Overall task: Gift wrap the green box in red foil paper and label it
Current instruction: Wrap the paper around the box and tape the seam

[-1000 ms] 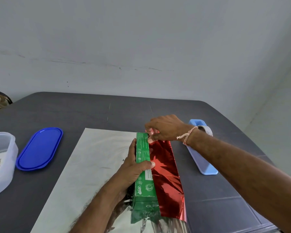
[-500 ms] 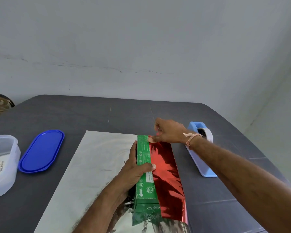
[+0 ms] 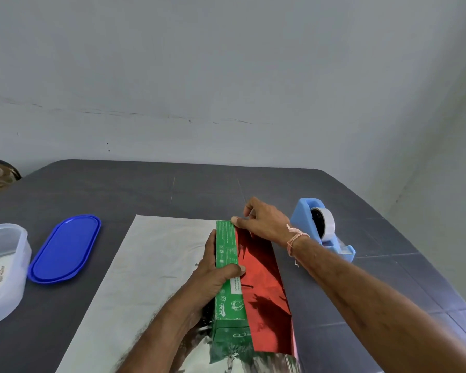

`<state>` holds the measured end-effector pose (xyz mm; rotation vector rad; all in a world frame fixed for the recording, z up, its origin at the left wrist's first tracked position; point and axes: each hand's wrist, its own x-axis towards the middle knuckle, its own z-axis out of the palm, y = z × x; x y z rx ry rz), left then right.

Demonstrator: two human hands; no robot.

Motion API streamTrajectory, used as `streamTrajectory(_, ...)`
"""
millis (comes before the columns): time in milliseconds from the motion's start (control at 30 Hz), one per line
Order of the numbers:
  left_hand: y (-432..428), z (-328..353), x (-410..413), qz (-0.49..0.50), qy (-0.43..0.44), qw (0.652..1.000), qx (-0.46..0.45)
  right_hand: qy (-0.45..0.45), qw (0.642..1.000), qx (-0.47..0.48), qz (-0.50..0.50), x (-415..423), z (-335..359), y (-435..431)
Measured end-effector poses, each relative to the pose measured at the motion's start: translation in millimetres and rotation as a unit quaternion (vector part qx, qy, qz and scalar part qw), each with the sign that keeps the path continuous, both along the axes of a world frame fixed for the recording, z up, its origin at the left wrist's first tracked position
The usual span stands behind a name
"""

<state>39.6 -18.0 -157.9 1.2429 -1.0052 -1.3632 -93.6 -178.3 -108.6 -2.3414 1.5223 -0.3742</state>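
Green box [image 3: 230, 300] stands on its edge on the red foil paper [image 3: 261, 286], near the sheet's right side, on the dark table [image 3: 145, 192]. From the head view I judge the wrap barely begun. One flap of foil, red face up, leans against the box's right side up to its top edge, while the wide silver underside lies flat to the left. No tape is on, and I see no label anywhere.

My left hand [image 3: 213, 278] clasps the box at mid-length, thumb over the top. My right hand [image 3: 264, 224] pinches the foil edge at the box's far top corner, with the tape dispenser [image 3: 320, 230] just beyond it.
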Motion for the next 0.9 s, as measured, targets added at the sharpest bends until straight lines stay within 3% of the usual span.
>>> streamTrajectory(367,-2,0,2,-0.009,-0.016,1.000,0.009,0.012,1.000,-0.027,-0.007,6,2,21)
streamTrajectory(533,-2,0,2,-0.009,-0.017,1.000,0.006,0.002,0.998,-0.039,-0.055,1,6,27)
streamTrajectory(600,-1,1,3,-0.012,-0.016,1.000,0.004,-0.030,0.997,-0.040,-0.052,-2,5,32)
streamTrajectory(733,-2,0,2,-0.008,0.000,1.000,-0.012,-0.198,0.978,-0.034,-0.059,-28,8,46)
streamTrajectory(833,-4,-1,1,0.005,0.003,1.000,-0.018,-0.274,0.952,-0.091,-0.103,-63,15,63)
streamTrajectory(900,-5,-1,0,0.006,0.004,1.000,-0.021,-0.276,0.936,-0.145,-0.161,-95,16,70)
